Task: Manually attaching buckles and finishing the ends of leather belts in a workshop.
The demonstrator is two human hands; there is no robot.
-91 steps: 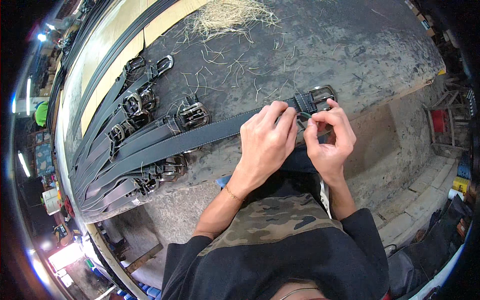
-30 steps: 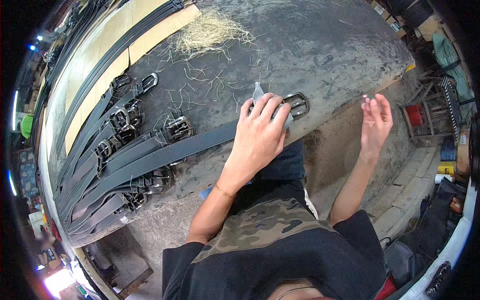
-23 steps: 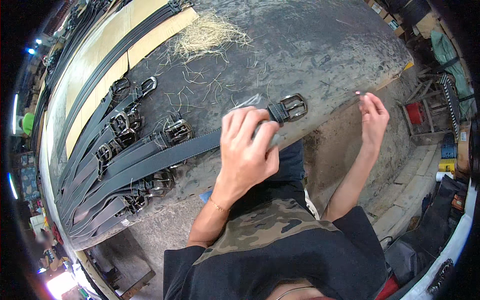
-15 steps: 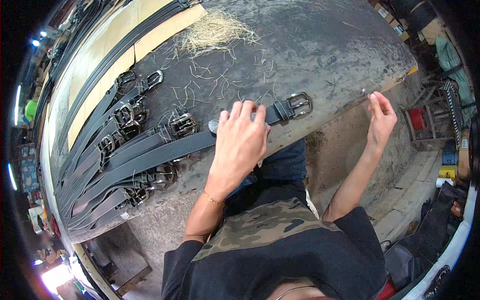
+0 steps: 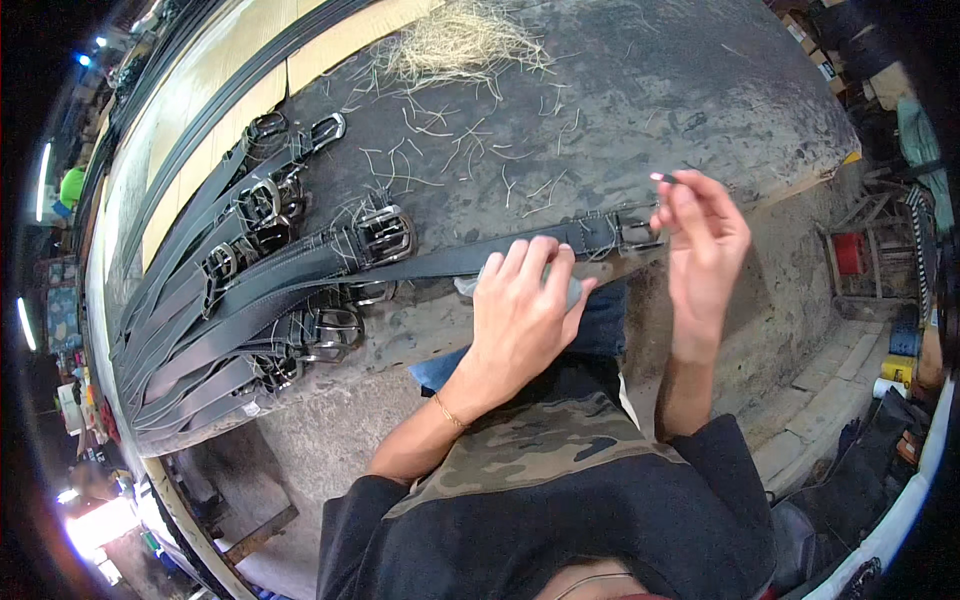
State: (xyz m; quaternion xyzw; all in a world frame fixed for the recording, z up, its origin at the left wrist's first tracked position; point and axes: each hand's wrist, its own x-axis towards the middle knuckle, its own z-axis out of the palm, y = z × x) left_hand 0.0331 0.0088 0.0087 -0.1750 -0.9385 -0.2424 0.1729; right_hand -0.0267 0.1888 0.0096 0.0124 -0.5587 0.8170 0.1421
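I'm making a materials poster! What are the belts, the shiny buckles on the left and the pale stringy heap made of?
Belts: probably leather or imitation leather, smooth and dark with a soft sheen.
Buckles: most likely polished metal, because they catch bright glints.
Heap: perhaps thread or plant fibre, thin, dull and straw-coloured; I can't tell which.

A heap of pale strands (image 5: 465, 45) (thin and thoroughly tangled) lies far across the dark tabletop (image 5: 660, 115), tan cardboard (image 5: 348, 38) stretches to its left, and a red object (image 5: 850, 254) sits by a wooden frame (image 5: 868, 307) at the right.
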